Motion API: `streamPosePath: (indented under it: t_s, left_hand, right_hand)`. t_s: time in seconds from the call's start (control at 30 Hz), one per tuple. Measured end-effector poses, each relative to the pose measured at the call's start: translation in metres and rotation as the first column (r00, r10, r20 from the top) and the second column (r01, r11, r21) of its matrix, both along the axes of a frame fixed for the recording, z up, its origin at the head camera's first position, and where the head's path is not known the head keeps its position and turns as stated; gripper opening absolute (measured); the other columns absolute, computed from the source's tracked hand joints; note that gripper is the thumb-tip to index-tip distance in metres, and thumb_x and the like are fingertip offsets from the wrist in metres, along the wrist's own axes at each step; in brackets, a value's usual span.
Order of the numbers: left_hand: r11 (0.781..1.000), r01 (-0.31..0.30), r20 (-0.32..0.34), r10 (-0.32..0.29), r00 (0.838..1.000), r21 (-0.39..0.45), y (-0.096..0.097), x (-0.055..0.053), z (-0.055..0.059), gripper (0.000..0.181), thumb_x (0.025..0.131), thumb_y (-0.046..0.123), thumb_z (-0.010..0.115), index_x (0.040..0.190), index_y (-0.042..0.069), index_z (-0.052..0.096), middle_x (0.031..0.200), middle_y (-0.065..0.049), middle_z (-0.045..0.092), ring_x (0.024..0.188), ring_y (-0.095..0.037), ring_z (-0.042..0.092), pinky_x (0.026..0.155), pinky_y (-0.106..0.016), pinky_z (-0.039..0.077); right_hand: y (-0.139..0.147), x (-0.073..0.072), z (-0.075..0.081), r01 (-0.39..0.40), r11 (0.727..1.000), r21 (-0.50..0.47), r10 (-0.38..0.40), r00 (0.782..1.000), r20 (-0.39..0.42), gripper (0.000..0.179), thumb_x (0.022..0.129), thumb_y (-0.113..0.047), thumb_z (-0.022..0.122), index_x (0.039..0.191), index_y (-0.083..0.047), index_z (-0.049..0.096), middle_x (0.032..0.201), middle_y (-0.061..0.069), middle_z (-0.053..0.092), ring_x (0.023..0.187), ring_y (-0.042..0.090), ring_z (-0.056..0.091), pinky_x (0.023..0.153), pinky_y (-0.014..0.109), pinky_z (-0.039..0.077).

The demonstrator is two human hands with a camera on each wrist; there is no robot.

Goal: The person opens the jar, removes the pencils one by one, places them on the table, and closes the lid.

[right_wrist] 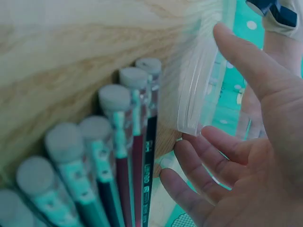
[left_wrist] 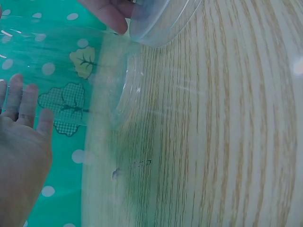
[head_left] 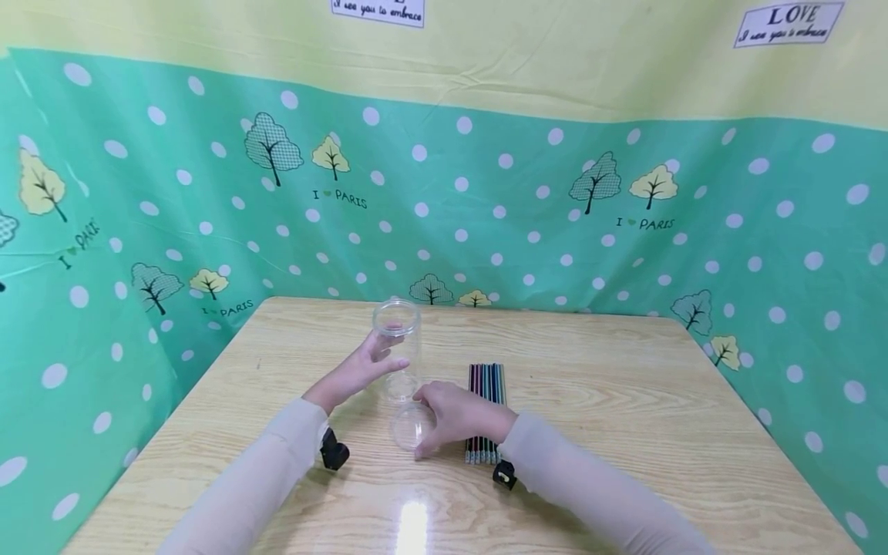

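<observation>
A tall clear plastic jar (head_left: 397, 317) stands upright on the wooden table, its mouth uncovered. My left hand (head_left: 371, 361) is at the jar's left side, thumb across the front and fingers behind. Through the clear wall in the left wrist view, the fingers (left_wrist: 29, 101) look nearly straight and spread. Nearer to me is a round clear lid (head_left: 408, 428). My right hand (head_left: 458, 416) spans it with thumb and fingers at opposite edges, holding it by the rim. The lid's rim (right_wrist: 191, 101) shows between thumb and fingers in the right wrist view.
A row of several pencils (head_left: 486, 378) with white erasers (right_wrist: 116, 98) lies just right of the jar, partly under my right hand. Behind the wooden table (head_left: 624, 432) hangs a green dotted curtain (head_left: 479, 185). Light glares near the front edge.
</observation>
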State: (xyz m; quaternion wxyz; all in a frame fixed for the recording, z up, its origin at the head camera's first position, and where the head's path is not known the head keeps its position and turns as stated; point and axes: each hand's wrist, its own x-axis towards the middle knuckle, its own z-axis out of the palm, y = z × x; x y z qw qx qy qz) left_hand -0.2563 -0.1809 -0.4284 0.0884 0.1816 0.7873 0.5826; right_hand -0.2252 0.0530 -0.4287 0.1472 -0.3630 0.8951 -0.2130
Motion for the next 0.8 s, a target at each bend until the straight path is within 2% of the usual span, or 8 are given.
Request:
streamPosePath:
  t_s: [0.17,0.33,0.47,0.57,0.67,0.8]
  left_hand:
    - [1.0,-0.014,0.01,0.014,1.0,-0.016,0.0,0.0,0.001,0.091,0.093,0.038,0.072,0.161,0.024,0.013,0.159,-0.015,0.032,0.146,-0.048,0.02,0.114,-0.064,0.023]
    - [1.0,-0.019,0.017,0.02,1.0,-0.02,0.0,0.0,0.001,0.09,0.093,0.038,0.072,0.161,0.024,0.014,0.159,-0.013,0.033,0.146,-0.047,0.02,0.113,-0.064,0.023]
    - [1.0,-0.018,0.024,0.019,1.0,-0.016,0.0,0.002,0.002,0.091,0.093,0.038,0.072,0.161,0.023,0.014,0.159,-0.013,0.032,0.146,-0.047,0.019,0.114,-0.063,0.023]
    - [1.0,-0.017,0.024,0.018,1.0,-0.012,0.0,0.002,0.001,0.09,0.093,0.038,0.072,0.161,0.022,0.015,0.159,-0.014,0.031,0.146,-0.048,0.019,0.114,-0.063,0.023]
    - [1.0,-0.017,0.019,0.017,1.0,-0.013,0.0,0.001,0.001,0.088,0.093,0.038,0.072,0.16,0.023,0.016,0.159,-0.015,0.032,0.146,-0.048,0.019,0.114,-0.063,0.022]
    - [1.0,-0.012,0.014,0.012,1.0,-0.014,0.0,0.001,0.001,0.088,0.093,0.039,0.071,0.16,0.025,0.016,0.159,-0.014,0.032,0.146,-0.047,0.02,0.114,-0.064,0.023]
  right_hand:
    - [-0.001,0.006,0.003,-0.01,0.995,0.103,0.019,0.996,-0.089,0.091,0.068,-0.052,0.09,0.138,-0.008,0.053,0.12,0.0,0.058,0.106,0.012,0.054,0.094,0.027,0.05]
    - [0.001,0.005,0.002,-0.028,0.991,0.128,0.043,0.993,-0.111,0.09,0.069,-0.053,0.089,0.139,-0.009,0.053,0.123,0.0,0.058,0.109,0.013,0.054,0.096,0.027,0.049]
    - [0.001,0.002,0.0,-0.039,0.991,0.125,0.053,0.993,-0.106,0.087,0.071,-0.052,0.088,0.137,-0.008,0.055,0.12,0.0,0.058,0.106,0.012,0.054,0.093,0.026,0.05]
    - [0.002,0.0,0.002,-0.042,0.993,0.111,0.049,0.997,-0.064,0.084,0.072,-0.05,0.088,0.135,-0.007,0.055,0.118,0.0,0.058,0.103,0.011,0.054,0.091,0.026,0.05]
    - [0.003,-0.003,0.007,-0.038,0.997,0.063,0.036,0.999,0.03,0.082,0.072,-0.042,0.091,0.133,-0.004,0.053,0.114,-0.001,0.058,0.099,0.01,0.054,0.089,0.025,0.05]
    - [0.007,-0.008,0.012,-0.034,0.999,0.001,0.033,0.991,0.133,0.082,0.071,-0.035,0.092,0.134,-0.001,0.051,0.112,0.0,0.059,0.094,0.011,0.056,0.086,0.026,0.05]
